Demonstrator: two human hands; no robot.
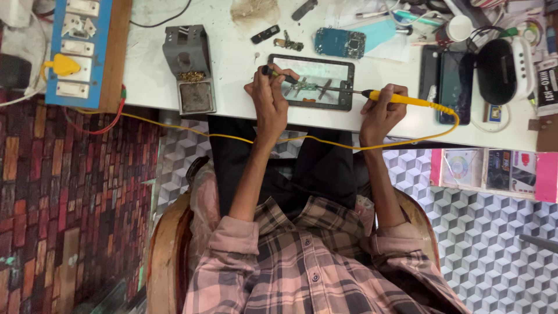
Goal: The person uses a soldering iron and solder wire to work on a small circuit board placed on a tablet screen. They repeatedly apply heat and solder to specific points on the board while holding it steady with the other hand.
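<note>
An opened dark device (343,87) with a pale inner face lies flat near the front edge of the white worktable (232,70). Small metal parts rest on its middle. My right hand (381,113) grips a yellow-handled soldering iron (407,101), whose thin tip reaches left over the device. Its yellow cord (302,139) loops down across my lap. My left hand (268,96) pinches a slim dark tool (278,73) over the device's left end, its point resting beside the metal parts.
A grey soldering stand (189,61) with brass wool sits at the left. A blue switchboard (81,46) with a yellow plug lies at the far left. A blue circuit board (340,42), black phones (453,81) and a white cup (459,26) crowd the back and right.
</note>
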